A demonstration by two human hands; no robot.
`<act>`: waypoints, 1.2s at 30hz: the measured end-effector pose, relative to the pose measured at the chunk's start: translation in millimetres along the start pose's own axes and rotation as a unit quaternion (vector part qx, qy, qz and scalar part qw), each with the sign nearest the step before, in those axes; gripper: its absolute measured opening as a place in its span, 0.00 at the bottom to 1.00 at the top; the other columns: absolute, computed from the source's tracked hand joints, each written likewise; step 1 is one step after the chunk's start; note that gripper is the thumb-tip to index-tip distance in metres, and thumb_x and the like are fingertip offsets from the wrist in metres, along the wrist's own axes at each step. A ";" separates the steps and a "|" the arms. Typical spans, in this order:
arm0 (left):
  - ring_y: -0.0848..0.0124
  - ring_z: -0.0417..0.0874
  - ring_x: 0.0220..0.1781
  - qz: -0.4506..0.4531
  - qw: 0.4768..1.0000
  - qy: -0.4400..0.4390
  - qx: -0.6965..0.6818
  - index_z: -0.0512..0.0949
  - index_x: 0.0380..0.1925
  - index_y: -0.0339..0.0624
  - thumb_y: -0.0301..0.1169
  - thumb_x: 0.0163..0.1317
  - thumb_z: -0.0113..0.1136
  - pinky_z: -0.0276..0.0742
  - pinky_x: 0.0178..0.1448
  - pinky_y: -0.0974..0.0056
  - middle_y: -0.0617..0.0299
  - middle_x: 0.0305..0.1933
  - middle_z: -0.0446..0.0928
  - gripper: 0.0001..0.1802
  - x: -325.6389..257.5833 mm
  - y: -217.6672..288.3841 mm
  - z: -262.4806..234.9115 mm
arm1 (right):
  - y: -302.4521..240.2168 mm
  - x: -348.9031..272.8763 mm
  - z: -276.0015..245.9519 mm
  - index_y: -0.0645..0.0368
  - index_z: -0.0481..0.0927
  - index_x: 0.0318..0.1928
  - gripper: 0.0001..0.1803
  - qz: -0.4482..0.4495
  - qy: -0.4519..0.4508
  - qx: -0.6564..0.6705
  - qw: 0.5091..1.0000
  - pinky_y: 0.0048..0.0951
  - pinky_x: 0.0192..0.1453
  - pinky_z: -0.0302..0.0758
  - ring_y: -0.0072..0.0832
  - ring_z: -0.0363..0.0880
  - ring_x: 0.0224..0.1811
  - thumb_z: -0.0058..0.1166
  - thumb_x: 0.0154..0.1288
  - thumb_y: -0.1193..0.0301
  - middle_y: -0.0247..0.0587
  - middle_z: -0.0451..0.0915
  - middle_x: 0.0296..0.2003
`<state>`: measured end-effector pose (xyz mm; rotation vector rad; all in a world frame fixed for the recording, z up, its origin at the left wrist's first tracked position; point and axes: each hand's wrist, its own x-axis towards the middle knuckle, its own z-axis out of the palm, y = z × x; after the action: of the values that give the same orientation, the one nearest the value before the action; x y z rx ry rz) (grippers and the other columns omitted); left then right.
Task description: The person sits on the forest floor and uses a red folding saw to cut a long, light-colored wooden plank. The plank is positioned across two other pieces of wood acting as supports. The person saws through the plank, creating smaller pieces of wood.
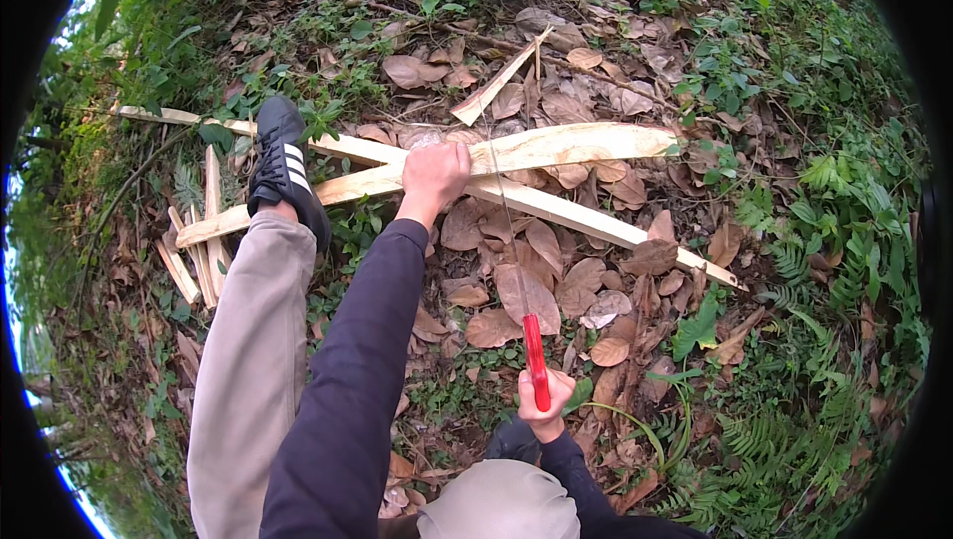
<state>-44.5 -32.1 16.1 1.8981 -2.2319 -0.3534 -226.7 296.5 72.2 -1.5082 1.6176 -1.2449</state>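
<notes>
My left hand [435, 180] is closed round a pale split wooden plank [586, 145], pressing it down where it crosses a second, thinner wood strip [566, 211]. In my right hand [548, 405] is a hand saw [535, 352], held by its red handle. Its thin blade points away from me and meets the plank just right of my left hand. My left foot, in a black shoe with white stripes [288, 177], rests on the wood at the left.
Short wood pieces [214, 226] lie left of my shoe. A splintered offcut [496, 82] lies beyond the plank. Dry brown leaves [526, 296] cover the ground, with ferns [774, 450] at the right. My bent right knee [501, 504] is at the lower edge.
</notes>
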 end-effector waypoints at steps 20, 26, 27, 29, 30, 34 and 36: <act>0.46 0.87 0.31 -0.004 1.000 0.029 -0.002 0.85 0.23 0.38 0.43 0.71 0.41 0.82 0.42 0.47 0.43 0.29 0.84 0.29 -0.4 -2.7 2.5 | -7.8 4.4 -14.4 0.62 0.77 0.24 0.06 0.011 -0.018 -0.018 1.000 0.38 0.25 0.71 0.45 0.76 0.16 0.59 0.55 0.77 0.45 0.74 0.16; 0.44 0.86 0.33 0.008 1.000 -0.003 -0.004 0.85 0.24 0.37 0.43 0.73 0.37 0.82 0.44 0.44 0.42 0.29 0.84 0.30 -3.3 3.0 -0.9 | -19.1 9.7 -11.6 0.62 0.76 0.24 0.06 0.035 -0.025 -0.009 0.999 0.38 0.23 0.71 0.43 0.75 0.15 0.59 0.56 0.79 0.44 0.71 0.15; 0.44 0.86 0.33 0.008 1.000 -0.001 0.002 0.85 0.25 0.37 0.43 0.73 0.38 0.82 0.44 0.44 0.42 0.29 0.84 0.30 -2.1 -0.1 1.6 | -18.4 11.2 -16.5 0.62 0.76 0.24 0.06 0.031 -0.030 -0.010 0.999 0.38 0.23 0.71 0.43 0.75 0.15 0.59 0.56 0.79 0.44 0.71 0.15; 0.44 0.86 0.34 0.015 1.000 0.003 0.012 0.84 0.28 0.37 0.44 0.74 0.38 0.81 0.45 0.43 0.43 0.30 0.84 0.29 1.7 -3.0 2.8 | -14.7 9.1 -24.9 0.62 0.77 0.24 0.06 0.003 -0.033 -0.013 0.999 0.37 0.22 0.69 0.42 0.74 0.14 0.59 0.56 0.78 0.43 0.71 0.14; 0.44 0.86 0.35 0.019 1.000 0.005 0.016 0.84 0.29 0.37 0.44 0.74 0.38 0.81 0.45 0.43 0.43 0.30 0.84 0.29 -2.0 1.3 1.3 | -14.3 9.0 -28.7 0.62 0.77 0.24 0.07 0.011 -0.033 -0.007 0.999 0.36 0.22 0.69 0.41 0.73 0.13 0.59 0.57 0.78 0.42 0.70 0.14; 0.47 0.82 0.46 0.068 0.997 0.018 0.020 0.81 0.41 0.41 0.45 0.76 0.41 0.76 0.53 0.43 0.47 0.38 0.83 0.22 -1.7 -11.6 -2.2 | -32.3 28.3 -35.9 0.62 0.77 0.23 0.09 0.089 -0.028 0.055 0.994 0.33 0.20 0.65 0.34 0.72 0.11 0.59 0.59 0.76 0.40 0.68 0.12; 0.53 0.76 0.55 0.092 0.991 0.048 0.079 0.77 0.49 0.44 0.46 0.76 0.45 0.70 0.59 0.45 0.52 0.48 0.76 0.19 -6.9 -9.9 -1.5 | -45.1 36.3 -39.0 0.61 0.76 0.23 0.10 0.096 -0.021 0.067 0.993 0.33 0.20 0.64 0.31 0.71 0.11 0.59 0.60 0.76 0.39 0.68 0.11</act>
<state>-33.5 -26.8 14.6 1.7217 -2.4077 -0.0568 -249.5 274.1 134.2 -1.2572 1.5786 -1.1815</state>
